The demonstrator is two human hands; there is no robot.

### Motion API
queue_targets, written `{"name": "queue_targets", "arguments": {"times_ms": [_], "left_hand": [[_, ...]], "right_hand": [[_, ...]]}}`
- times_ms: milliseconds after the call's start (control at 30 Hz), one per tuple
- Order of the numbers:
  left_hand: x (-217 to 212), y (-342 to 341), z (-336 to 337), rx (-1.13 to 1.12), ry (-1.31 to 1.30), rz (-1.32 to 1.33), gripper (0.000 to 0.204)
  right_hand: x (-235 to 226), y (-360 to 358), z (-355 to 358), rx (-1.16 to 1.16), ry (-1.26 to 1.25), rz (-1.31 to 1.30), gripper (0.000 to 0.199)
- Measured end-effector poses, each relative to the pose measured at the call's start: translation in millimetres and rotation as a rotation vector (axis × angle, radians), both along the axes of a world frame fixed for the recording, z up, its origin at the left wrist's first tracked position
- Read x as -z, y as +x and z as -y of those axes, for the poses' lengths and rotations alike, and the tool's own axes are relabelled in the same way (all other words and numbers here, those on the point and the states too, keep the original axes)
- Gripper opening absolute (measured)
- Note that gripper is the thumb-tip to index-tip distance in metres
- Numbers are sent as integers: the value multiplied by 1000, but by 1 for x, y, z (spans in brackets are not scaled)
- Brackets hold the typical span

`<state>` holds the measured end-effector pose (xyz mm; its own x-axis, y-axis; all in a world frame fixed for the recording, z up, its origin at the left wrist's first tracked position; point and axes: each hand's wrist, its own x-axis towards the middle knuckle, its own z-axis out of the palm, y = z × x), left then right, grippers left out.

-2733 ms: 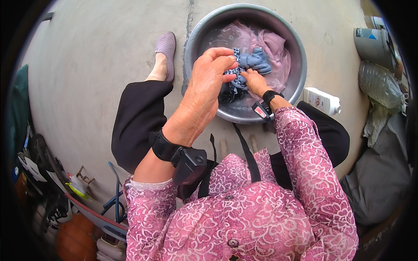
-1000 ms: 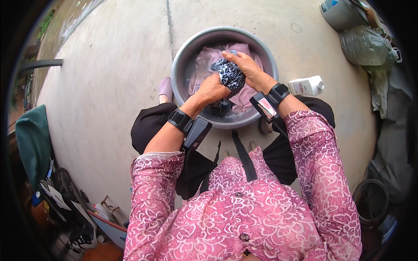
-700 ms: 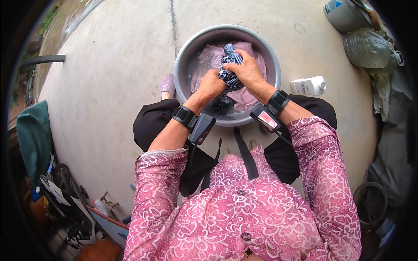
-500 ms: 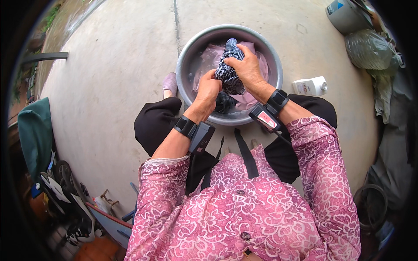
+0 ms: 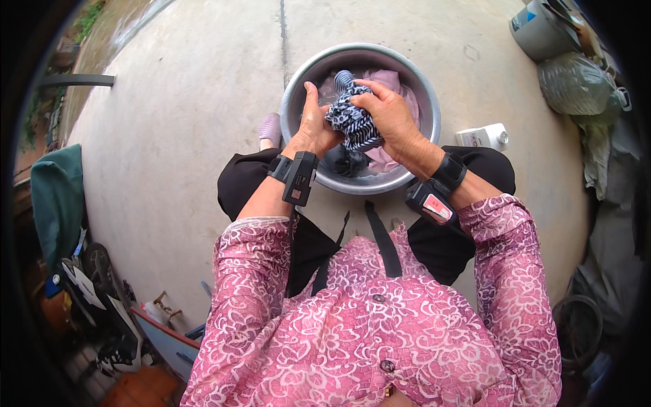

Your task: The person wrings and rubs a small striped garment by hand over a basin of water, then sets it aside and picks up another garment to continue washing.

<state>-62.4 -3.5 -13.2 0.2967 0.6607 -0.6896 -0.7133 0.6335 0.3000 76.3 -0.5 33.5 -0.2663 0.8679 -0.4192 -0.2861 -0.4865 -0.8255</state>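
both hands meet over the basin, a round grey metal bowl on the concrete floor. right hand is closed over the top of a wadded cloth, dark blue with white stripes and dots, fingers curled down round it. left hand stands upright against the cloth's left side, fingers straight and pointing away from the person, palm pressed to the fabric, thumb side tucked under the wad. the cloth sits above the middle of the basin, its lower end hanging toward a dark heap at the near inside of the basin. pale pink laundry lies in the basin behind and beneath the hands.

each wrist carries a black band: the left has a black block with a small label, the right has a block with a red and white label, both just near of the basin's rim.

right of the basin, just beside it, a small white bottle lies on its side, with a blue label patch and a cap pointing right. farther right and beyond the basin are a clear plastic bag and a grey bucket with a blue patch on it. left of the basin, touching its rim line, a mauve shoe shows. far left of the basin hangs a green cloth.
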Motion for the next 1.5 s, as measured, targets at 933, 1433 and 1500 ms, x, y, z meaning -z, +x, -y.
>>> {"name": "queue_targets", "arguments": {"times_ms": [933, 1433, 1500], "left_hand": [[14, 14, -2, -372, 132, -135, 26], [-1, 16, -13, -266, 125, -57, 33], [5, 6, -14, -186, 201, 23, 36]], "right_hand": [[16, -25, 14, 57, 757, 800, 38], [22, -11, -6, -127, 882, 709, 48], [4, -19, 22, -123, 1001, 916, 47]]}}
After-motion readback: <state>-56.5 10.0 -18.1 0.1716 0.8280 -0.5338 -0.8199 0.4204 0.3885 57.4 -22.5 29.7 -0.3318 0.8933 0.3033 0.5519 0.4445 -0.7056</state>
